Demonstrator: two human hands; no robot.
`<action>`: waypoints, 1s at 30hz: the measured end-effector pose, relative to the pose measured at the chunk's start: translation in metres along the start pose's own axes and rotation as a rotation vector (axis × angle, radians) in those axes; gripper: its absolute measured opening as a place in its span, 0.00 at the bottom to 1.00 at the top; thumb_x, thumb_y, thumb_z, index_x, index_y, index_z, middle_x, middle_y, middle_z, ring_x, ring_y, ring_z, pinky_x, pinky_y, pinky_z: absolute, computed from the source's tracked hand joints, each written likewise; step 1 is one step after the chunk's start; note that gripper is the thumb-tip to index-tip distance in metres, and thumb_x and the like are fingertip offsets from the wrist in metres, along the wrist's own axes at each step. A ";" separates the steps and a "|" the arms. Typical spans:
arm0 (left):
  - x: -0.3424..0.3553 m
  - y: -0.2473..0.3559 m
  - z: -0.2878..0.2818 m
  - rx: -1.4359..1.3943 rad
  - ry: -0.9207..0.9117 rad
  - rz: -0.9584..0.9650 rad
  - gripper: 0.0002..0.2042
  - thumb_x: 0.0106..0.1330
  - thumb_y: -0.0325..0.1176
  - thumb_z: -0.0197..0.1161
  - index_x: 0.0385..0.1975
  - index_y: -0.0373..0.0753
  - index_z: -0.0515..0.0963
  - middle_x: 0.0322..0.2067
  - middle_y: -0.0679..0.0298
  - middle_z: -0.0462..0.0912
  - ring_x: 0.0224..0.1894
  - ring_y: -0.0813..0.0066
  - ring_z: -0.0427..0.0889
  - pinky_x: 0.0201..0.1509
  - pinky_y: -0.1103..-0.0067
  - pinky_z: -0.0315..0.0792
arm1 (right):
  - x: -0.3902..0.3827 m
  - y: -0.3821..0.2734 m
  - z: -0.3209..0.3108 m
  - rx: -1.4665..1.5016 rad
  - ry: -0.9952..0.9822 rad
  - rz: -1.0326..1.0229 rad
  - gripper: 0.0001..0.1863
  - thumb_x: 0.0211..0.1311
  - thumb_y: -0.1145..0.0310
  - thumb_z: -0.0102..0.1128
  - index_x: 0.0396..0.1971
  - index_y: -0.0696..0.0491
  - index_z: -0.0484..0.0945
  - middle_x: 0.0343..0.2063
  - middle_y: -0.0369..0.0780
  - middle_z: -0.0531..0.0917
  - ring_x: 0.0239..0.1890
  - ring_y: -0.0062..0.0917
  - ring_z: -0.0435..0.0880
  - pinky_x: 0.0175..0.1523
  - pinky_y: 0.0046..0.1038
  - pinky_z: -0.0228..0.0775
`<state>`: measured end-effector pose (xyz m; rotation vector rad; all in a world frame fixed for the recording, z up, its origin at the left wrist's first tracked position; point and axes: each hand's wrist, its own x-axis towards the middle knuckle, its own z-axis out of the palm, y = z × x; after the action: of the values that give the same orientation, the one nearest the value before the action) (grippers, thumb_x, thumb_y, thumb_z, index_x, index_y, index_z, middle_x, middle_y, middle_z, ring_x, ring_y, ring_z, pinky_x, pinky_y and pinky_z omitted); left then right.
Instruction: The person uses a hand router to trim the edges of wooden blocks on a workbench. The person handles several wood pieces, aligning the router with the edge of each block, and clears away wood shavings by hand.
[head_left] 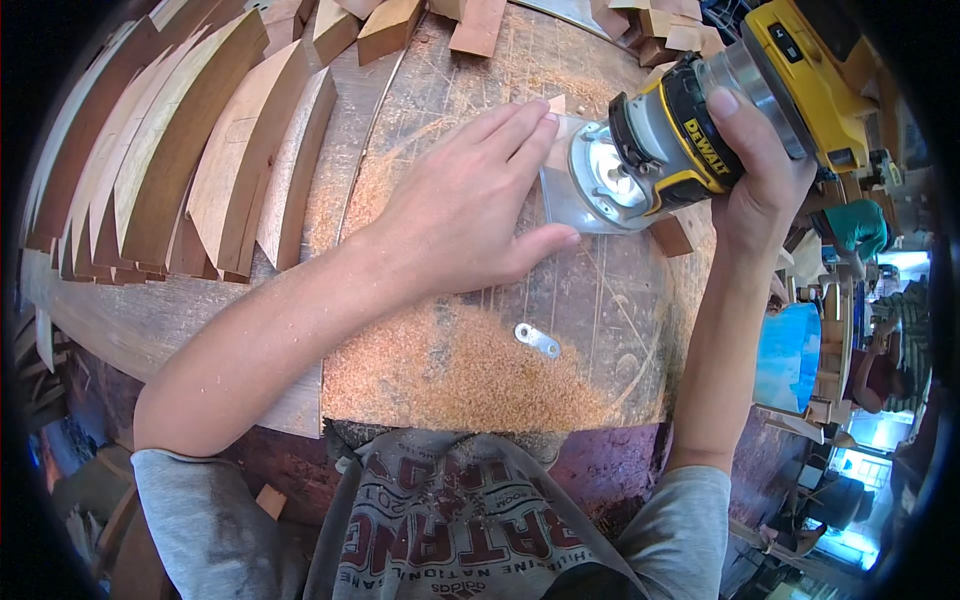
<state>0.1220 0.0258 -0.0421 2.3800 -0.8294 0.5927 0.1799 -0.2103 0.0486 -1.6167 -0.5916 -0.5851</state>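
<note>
A yellow and black handheld router point(700, 130) lies tilted over the bench, its round metal foot on a clear square base plate point(600, 215). My right hand point(755, 160) is wrapped round its body, thumb on top. My left hand point(485, 185) lies with fingers stretched and thumb apart beside the base, fingertips on a pale wood piece point(556, 104) that is mostly hidden under hand and router. A small metal plate with holes point(536, 340) rests among sawdust point(450, 380) on the worn bench top point(620, 310) nearer my body.
Several curved wood pieces point(235, 170) stand in a row at left. Loose blocks point(390, 28) lie along the far side. At right are a blue container point(785, 355), a person in green point(855, 225) and another in dark red point(865, 380).
</note>
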 end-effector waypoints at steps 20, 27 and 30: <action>0.000 0.001 0.001 0.018 -0.005 -0.006 0.43 0.63 0.55 0.69 0.68 0.25 0.65 0.68 0.41 0.69 0.70 0.43 0.68 0.75 0.60 0.63 | -0.001 0.000 -0.003 -0.017 0.002 -0.016 0.20 0.52 0.73 0.76 0.45 0.61 0.82 0.38 0.41 0.87 0.38 0.24 0.89 0.50 0.25 0.82; 0.000 0.002 0.000 0.025 -0.004 0.001 0.43 0.64 0.56 0.68 0.68 0.24 0.65 0.67 0.41 0.69 0.71 0.44 0.68 0.75 0.61 0.63 | -0.003 -0.002 -0.002 -0.032 0.014 -0.004 0.20 0.53 0.71 0.76 0.45 0.61 0.82 0.38 0.41 0.87 0.38 0.23 0.89 0.50 0.25 0.82; -0.001 0.002 0.000 0.037 -0.005 0.006 0.44 0.64 0.57 0.68 0.67 0.24 0.66 0.67 0.41 0.69 0.71 0.44 0.68 0.75 0.61 0.63 | -0.004 -0.003 -0.002 -0.044 0.025 -0.008 0.21 0.53 0.70 0.76 0.46 0.61 0.82 0.38 0.41 0.87 0.38 0.23 0.89 0.50 0.25 0.82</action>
<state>0.1202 0.0245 -0.0420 2.4147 -0.8350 0.6094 0.1751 -0.2119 0.0482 -1.6464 -0.5700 -0.6276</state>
